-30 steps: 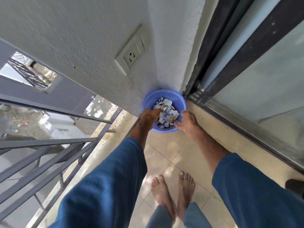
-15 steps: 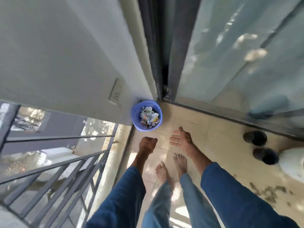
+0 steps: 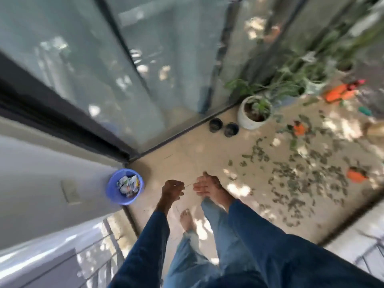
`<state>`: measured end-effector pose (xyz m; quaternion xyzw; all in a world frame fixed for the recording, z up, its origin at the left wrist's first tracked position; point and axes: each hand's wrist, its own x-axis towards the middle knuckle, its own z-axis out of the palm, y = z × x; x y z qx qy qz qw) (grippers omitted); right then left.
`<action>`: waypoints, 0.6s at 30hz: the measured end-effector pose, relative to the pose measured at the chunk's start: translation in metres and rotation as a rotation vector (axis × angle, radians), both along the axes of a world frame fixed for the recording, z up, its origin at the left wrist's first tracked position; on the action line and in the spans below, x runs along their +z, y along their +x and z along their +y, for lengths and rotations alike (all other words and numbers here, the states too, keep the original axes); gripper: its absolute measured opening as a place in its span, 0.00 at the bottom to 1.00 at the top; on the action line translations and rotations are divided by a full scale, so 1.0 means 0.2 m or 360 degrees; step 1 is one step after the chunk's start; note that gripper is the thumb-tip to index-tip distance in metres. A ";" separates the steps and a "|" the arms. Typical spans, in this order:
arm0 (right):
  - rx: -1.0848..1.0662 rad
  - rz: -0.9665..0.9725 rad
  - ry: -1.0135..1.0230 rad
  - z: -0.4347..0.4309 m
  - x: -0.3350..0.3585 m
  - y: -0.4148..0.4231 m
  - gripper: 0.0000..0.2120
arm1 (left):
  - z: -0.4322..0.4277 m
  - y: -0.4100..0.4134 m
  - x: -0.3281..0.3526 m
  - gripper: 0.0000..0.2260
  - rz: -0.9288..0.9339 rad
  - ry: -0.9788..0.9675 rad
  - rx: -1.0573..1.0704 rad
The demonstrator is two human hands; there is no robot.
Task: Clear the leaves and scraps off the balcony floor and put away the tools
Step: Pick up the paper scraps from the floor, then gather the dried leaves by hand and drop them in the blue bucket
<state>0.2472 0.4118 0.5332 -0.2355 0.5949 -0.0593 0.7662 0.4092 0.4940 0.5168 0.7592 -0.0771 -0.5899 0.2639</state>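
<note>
The blue tub [image 3: 122,201] sits in the left corner of the balcony floor [image 3: 187,154], against the wall where the glass door [image 3: 145,80] begins, with the paper scraps [image 3: 128,183] piled inside it. A second ago both hands were on its rim. Now they are off it and in the air, well apart from it, and the view has swung away from that corner towards the rest of the balcony.

The left hand [image 3: 172,189] has its fingers curled into a loose fist and seems to hold nothing, though blur hides the detail. Just beside it, the right hand [image 3: 204,187] has its fingers straight and pressed together, thumb raised, and is empty.

The scraps look dealt with and the tub is set down.

Further right, two black pots [image 3: 216,124] and a white plant pot [image 3: 247,121] stand along the door edge. Newly in view, dry leaves [image 3: 301,177] lie scattered over the right half of the floor, with orange tools [image 3: 356,175] lying among them. That is probably the next work, as neither has been gathered.
</note>
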 end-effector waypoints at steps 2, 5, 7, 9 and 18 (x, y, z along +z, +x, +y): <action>-0.0129 0.0005 -0.0078 0.00 0.08 -0.20 0.26 | -0.09 -0.15 0.07 0.02 -0.0019 -0.0029 -0.0188; -0.0375 0.0105 -0.0120 -0.02 0.21 -0.52 0.23 | -0.23 -0.45 0.18 0.06 -0.0026 -0.0058 -0.0490; -0.0519 0.0128 -0.0141 -0.02 0.25 -0.72 0.21 | -0.30 -0.65 0.24 0.06 0.0006 -0.0076 -0.0679; -0.0670 0.0115 -0.0126 0.00 0.30 -0.93 0.19 | -0.36 -0.87 0.30 0.08 0.0013 -0.0090 -0.0877; -0.1067 0.0053 -0.0167 0.09 0.34 -1.75 0.11 | -0.53 -1.79 0.41 0.04 0.0091 -0.0098 -0.1467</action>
